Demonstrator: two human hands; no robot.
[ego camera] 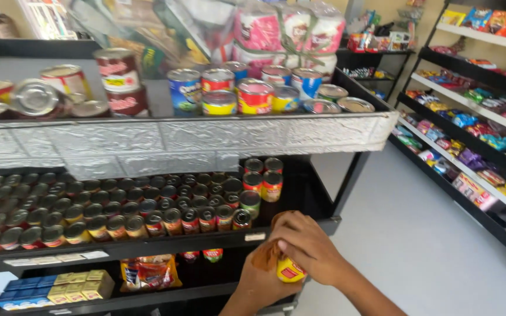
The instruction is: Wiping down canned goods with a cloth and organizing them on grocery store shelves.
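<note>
hands: both closed on 1 small yellow-labelled can (pixel 290 270), left hand (pixel 263 280) under, right hand (pixel 308 246) over, brown cloth (pixel 266 256) seemingly between | middle shelf (pixel 300 196): can rows (pixel 112 213) filled up-left of hands, bare gap just above them

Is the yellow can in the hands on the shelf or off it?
Off. The yellow can is held in front of the middle shelf, with both hands and a brown cloth around it.

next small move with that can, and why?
Probably finish wiping, then set the yellow-labelled can on the middle shelf. The right hand presses a brown cloth on it, the left hand supports it, and bare space sits beside the can rows.
</note>
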